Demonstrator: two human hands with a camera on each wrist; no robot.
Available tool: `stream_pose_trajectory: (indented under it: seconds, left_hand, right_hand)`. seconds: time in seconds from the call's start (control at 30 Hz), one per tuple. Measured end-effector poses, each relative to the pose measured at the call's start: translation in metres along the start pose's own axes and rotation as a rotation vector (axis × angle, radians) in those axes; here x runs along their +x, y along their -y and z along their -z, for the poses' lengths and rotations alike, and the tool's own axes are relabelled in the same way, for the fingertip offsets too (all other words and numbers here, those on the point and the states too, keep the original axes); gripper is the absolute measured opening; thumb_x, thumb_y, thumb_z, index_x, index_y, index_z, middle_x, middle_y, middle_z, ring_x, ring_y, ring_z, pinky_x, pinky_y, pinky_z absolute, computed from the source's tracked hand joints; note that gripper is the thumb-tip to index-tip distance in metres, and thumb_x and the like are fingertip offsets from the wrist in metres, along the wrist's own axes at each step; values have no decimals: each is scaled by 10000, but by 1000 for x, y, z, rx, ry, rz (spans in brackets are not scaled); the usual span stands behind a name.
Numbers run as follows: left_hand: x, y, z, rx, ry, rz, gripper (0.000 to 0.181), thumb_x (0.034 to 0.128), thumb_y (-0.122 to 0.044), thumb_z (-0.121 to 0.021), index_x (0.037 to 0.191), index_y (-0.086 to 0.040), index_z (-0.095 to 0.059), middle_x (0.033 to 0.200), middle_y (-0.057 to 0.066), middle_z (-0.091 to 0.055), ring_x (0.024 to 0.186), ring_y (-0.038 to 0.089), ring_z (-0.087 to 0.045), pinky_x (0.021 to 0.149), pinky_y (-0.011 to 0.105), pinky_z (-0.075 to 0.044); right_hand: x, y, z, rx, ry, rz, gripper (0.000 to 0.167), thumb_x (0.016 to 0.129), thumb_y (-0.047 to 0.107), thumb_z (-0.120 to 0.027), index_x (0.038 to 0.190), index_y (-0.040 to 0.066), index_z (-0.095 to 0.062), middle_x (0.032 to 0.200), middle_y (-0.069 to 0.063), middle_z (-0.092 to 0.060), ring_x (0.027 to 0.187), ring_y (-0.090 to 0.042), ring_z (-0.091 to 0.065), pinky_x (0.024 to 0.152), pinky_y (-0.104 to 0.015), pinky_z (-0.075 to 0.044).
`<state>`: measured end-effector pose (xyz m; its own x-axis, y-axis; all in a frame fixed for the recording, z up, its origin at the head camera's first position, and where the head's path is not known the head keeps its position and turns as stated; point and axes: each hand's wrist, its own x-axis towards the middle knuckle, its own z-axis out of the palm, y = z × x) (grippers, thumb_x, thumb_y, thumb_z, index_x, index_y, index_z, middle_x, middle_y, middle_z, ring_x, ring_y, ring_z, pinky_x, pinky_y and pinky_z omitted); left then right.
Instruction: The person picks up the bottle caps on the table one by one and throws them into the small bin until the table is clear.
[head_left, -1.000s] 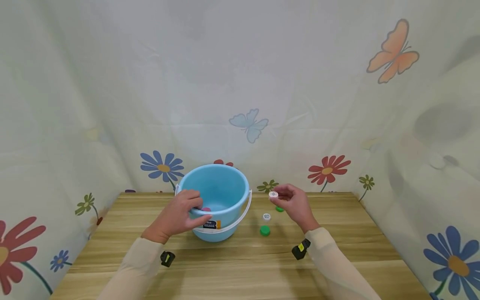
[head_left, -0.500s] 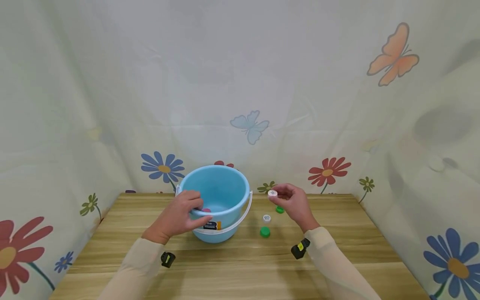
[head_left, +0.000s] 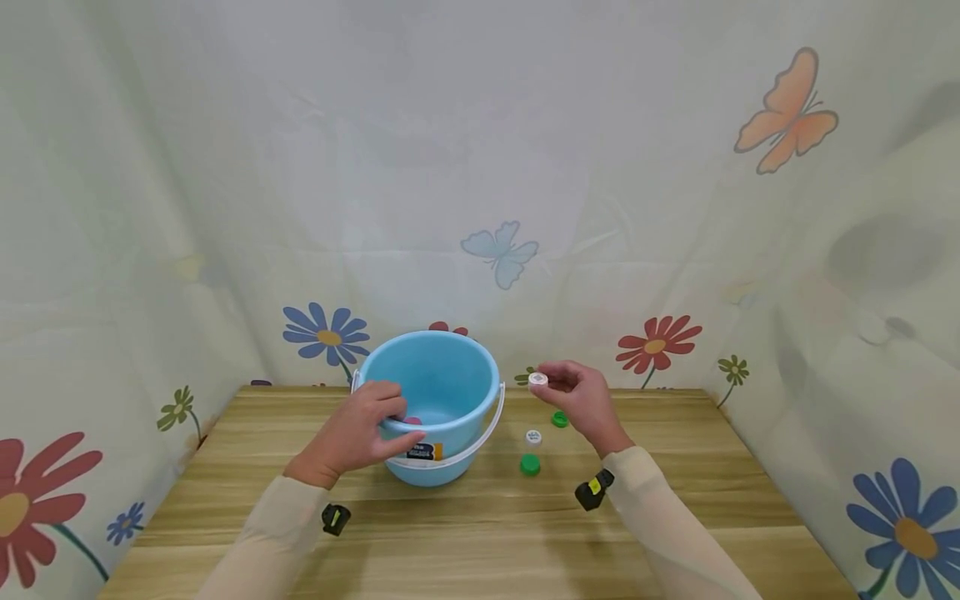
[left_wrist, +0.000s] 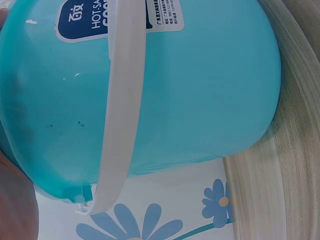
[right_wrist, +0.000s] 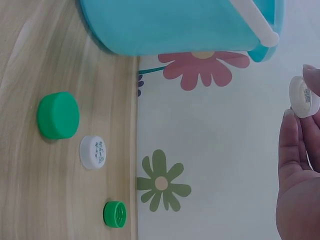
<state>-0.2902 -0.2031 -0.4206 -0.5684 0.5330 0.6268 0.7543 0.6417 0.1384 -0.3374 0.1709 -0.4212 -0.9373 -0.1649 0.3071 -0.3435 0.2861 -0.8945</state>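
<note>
A light blue bucket (head_left: 431,358) with a white handle (head_left: 472,446) stands on the table. My left hand (head_left: 356,429) grips its near-left rim, fingers inside and thumb outside. Inside the bucket a small pink item (head_left: 412,421) shows, partly hidden by the rim. To the right of the bucket, my right hand (head_left: 588,402) pinches a white bottle cap (head_left: 537,379) above the table. Below that hand lie a green cap (head_left: 530,464), another white cap (head_left: 533,437) with print on top and a second green cap (right_wrist: 115,214), its hollow side partly showing.
The wood-grain table (head_left: 465,542) ends at the back against a pale curtain (head_left: 375,167) printed with flowers and butterflies. The curtain also hangs along both sides. A black wrist strap piece (head_left: 335,518) hangs from the left sleeve.
My right hand has moved slightly up and to the left with the white cap, uncovering more of the far green cap. The left hand and bucket have stayed in place.
</note>
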Motion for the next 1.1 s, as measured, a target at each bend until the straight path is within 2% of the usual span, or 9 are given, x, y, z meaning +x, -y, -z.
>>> stream_pose_trajectory:
  seconds: [0.13,0.53,0.87,1.1]
  left_hand:
    - [-1,1,-2,1,-3,-3,389,830,-486,-801,731,-247,-511,775,-116,-419,812,63,-447,765,338,-450]
    - [-1,-2,0,6,8,18,376,817,-473,-814,735,-252,-521,777,-122,-428,823,63,-456,770,351,-468]
    - [0,-3,2,20,21,32,377,810,-474,-820,735,-261,-518,775,-130,-436,826,60,-455,773,349,-472]
    - [0,-4,2,20,30,43,376,807,-472,-823,736,-263,-518,773,-134,-432,822,58,-452,768,341,-466]
  right_hand:
    - [0,3,-4,16,8,8,442,859,291,-835,1221,69,-713,1179,-121,-731,1030,-246,-697,862,-205,-573]
    - [4,14,-15,36,13,31,390,861,310,-833,1202,151,-730,1170,-70,-737,1030,-211,-698,863,-228,-581]
    - [12,23,-27,49,19,36,383,838,327,-853,1163,160,-741,1135,-44,-745,1023,-220,-714,875,-267,-591]
    - [17,32,-36,66,44,61,399,850,280,-845,1188,100,-733,1146,-89,-743,1028,-257,-714,879,-270,-591]
